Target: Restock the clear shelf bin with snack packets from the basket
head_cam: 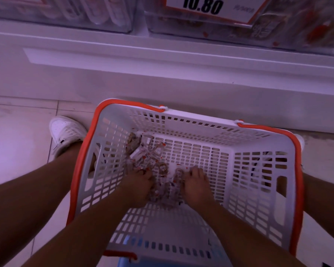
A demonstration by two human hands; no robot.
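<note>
The pale tiled floor [17, 132] spreads out on both sides of the hands, under a purple light. Far above the hands runs the long white shelf base [162, 74]. Right above the hands, at the top edge, sits the clear shelf bin [278, 35] with red and brown packets inside and a price card [210, 8] that reads 10.80. Another clear bin [66, 14] stands to its left.

Around both hands is the white shopping basket [258, 180] with holes in its walls and orange handles [81, 160] lying along its rim. It sits close to the shelf base. A white shoe [68, 130] rests on the floor up and to the left of the left hand.

A small heap of snack packets [152, 160] lies on the basket's bottom, between the hands and up to the left. The left hand [137, 185] and the right hand [197, 185] both press into the heap, fingers curled down around packets at its near end.
</note>
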